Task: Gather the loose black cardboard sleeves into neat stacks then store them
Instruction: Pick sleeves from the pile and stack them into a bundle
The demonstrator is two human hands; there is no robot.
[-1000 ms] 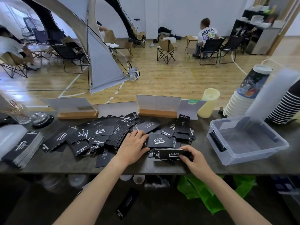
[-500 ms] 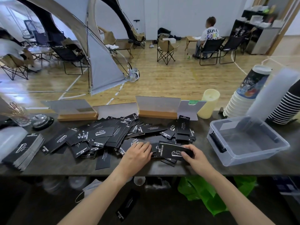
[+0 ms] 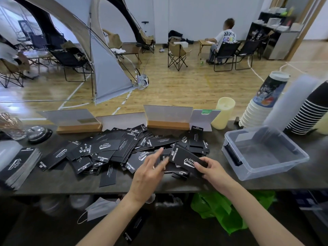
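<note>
Loose black cardboard sleeves (image 3: pixel 110 148) with white print lie in a wide heap across the middle of the dark table (image 3: pixel 53 183). My right hand (image 3: pixel 213 170) grips a small stack of sleeves (image 3: pixel 184 158) by its right end, tilted and lifted just above the heap. My left hand (image 3: pixel 150 171) hovers at the stack's left end, fingers stretched out and blurred; whether they touch it I cannot tell. A neat stack of sleeves (image 3: pixel 19 164) lies at the table's left end. One sleeve (image 3: pixel 135 226) lies on the floor below.
A clear plastic bin (image 3: pixel 230 137) stands at the right, with cup stacks (image 3: pixel 257 110) behind it. Wooden sign holders (image 3: pixel 168 125), a pale yellow cylinder (image 3: pixel 223 112) and a bell (image 3: pixel 38 132) line the far edge. A green bag (image 3: pixel 221 208) and a face mask (image 3: pixel 99 208) lie under the table.
My right hand has raised and tilted its small stack off the table. My left hand left the heap and moved right and up toward the stack's left end.
</note>
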